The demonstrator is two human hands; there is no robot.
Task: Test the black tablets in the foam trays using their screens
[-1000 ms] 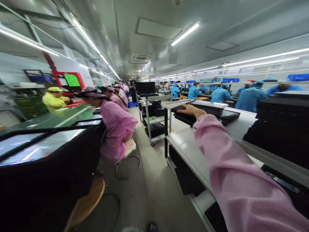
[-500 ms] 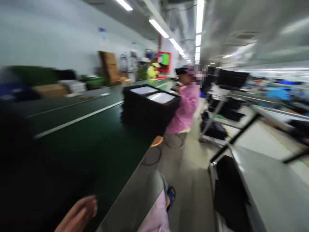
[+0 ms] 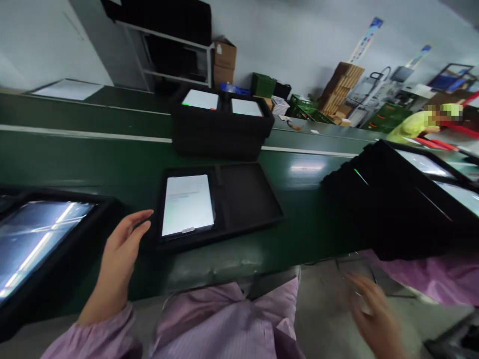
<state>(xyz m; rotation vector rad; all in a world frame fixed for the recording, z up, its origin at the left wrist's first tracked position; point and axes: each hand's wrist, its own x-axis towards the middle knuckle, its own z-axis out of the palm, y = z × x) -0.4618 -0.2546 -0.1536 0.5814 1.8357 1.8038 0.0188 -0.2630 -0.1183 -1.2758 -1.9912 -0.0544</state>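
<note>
My left hand is beside the left edge of a black tray, thumb and fingers apart with nothing between them. In that tray's left compartment lies a flat panel with a lit white screen; the right compartment holds nothing. Low on the right, my right hand hangs over the floor, somewhat blurred. Its fingers look stretched out and I see nothing in them. Another black tray with a shiny, reflective panel is at the far left of the green bench.
Behind the tray stands a stack of black trays with two white panels on top. To the right rises a taller stack, a pink sleeve beside it. A person in yellow is farther back. Green crates line the wall.
The view has swung left from the aisle to face the bench and the tray. My left hand now shows higher, beside the tray, and my right hand has come into view.
</note>
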